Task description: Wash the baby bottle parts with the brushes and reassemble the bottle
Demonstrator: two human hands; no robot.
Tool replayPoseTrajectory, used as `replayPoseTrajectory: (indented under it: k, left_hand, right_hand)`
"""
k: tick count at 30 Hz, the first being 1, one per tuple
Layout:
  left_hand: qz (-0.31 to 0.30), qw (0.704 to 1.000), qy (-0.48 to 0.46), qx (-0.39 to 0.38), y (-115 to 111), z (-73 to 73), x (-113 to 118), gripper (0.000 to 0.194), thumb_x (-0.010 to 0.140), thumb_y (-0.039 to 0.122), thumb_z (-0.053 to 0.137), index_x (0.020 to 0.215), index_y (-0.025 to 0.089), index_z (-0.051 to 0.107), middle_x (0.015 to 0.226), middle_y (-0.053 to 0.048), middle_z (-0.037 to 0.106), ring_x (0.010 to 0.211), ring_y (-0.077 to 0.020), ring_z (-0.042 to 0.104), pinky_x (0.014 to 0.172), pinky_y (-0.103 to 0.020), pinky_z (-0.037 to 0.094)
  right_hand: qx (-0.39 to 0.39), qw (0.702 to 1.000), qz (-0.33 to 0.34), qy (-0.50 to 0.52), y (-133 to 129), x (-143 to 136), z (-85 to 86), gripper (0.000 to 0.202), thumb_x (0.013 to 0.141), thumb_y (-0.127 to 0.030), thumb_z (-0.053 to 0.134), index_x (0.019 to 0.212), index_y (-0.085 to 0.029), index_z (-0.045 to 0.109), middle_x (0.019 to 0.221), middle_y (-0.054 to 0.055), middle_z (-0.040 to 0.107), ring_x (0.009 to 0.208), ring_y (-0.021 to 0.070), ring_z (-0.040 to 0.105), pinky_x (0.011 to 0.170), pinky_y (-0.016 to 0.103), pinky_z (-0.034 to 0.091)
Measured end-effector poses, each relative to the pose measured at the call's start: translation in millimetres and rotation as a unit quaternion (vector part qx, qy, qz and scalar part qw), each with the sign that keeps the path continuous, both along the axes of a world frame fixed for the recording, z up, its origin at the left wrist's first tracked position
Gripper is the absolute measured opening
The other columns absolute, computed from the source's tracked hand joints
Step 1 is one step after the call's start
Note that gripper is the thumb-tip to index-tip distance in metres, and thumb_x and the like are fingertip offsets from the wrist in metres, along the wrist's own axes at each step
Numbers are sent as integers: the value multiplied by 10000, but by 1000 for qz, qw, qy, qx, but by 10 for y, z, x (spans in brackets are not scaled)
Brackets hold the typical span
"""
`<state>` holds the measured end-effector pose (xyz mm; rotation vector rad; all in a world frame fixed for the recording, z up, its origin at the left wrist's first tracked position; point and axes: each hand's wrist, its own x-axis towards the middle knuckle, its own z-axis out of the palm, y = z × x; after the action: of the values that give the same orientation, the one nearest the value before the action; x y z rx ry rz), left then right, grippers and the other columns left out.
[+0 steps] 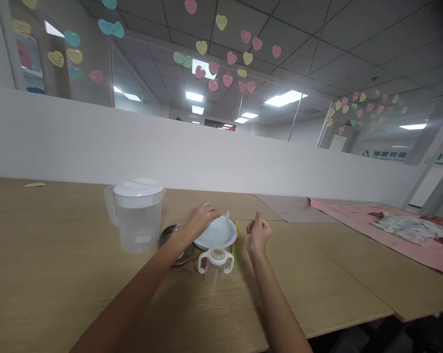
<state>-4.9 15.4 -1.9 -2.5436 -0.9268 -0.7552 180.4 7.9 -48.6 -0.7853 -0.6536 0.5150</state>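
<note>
My left hand (201, 219) reaches over the far left rim of a white bowl (214, 238). Its fingers are closed, and at their tips is a small translucent piece (227, 214) whose kind I cannot make out. Right of the bowl, my right hand (258, 234) is raised with fingers curled in and thumb up; what it holds, if anything, is hidden. In front of the bowl stands a clear baby bottle (214, 275) with two white handles and an uncapped mouth. A metal bowl (186, 256) lies partly behind my left forearm. Beside the white bowl lies a slim yellow-and-green utensil (235, 250).
A lidded clear pitcher (138, 220) with liquid stands at left. Near the wall lies a flat pale piece (35, 185). On the right, a baby doll (412, 228) in patterned clothes lies on a pink mat (353, 228). A white partition (206, 162) borders the table's back.
</note>
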Motion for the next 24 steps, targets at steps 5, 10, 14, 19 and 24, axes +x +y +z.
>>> replayPoseTrajectory:
  k: [5, 10, 14, 19, 24]
  left_hand:
    - [18, 1000, -9, 18, -29, 7, 53, 224, 908, 217, 436, 1015, 223, 632, 887, -40, 629, 881, -165, 511, 708, -247, 399]
    - [15, 999, -34, -15, -77, 51, 75, 202, 894, 219, 462, 971, 221, 648, 899, -40, 630, 885, -164, 536, 729, -249, 415]
    - [23, 993, -112, -37, -112, 114, 29, 243, 907, 237, 417, 971, 186, 646, 955, -58, 652, 902, -174, 567, 781, -268, 417]
    - [38, 975, -195, -102, -106, 121, 3, 309, 910, 310, 352, 932, 175, 628, 900, -53, 682, 802, -176, 601, 690, -257, 424]
    - [63, 974, -143, -167, -6, -44, 48, 319, 904, 259, 320, 959, 174, 623, 925, -66, 684, 805, -182, 613, 684, -255, 427]
  right_hand:
    - [6, 999, 0, 37, 109, 142, -58, 484, 783, -562, 478, 572, -229, 197, 427, -124, 210, 345, 41, 238, 339, 186, 249]
    - [-25, 997, -42, 57, 214, 235, -128, 470, 799, -590, 400, 587, -235, 176, 424, -124, 198, 340, 52, 243, 343, 195, 265]
    - [-58, 990, -89, 91, 244, 441, -198, 432, 827, -565, 315, 589, -241, 155, 414, -117, 190, 327, 60, 234, 339, 206, 258]
    - [-106, 980, -112, 123, 286, 632, -334, 392, 830, -509, 323, 583, -249, 165, 395, -105, 230, 317, 64, 242, 329, 213, 264]
    - [-153, 977, -94, 115, 406, 550, -462, 386, 816, -493, 377, 559, -250, 223, 363, -100, 267, 303, 72, 258, 308, 215, 256]
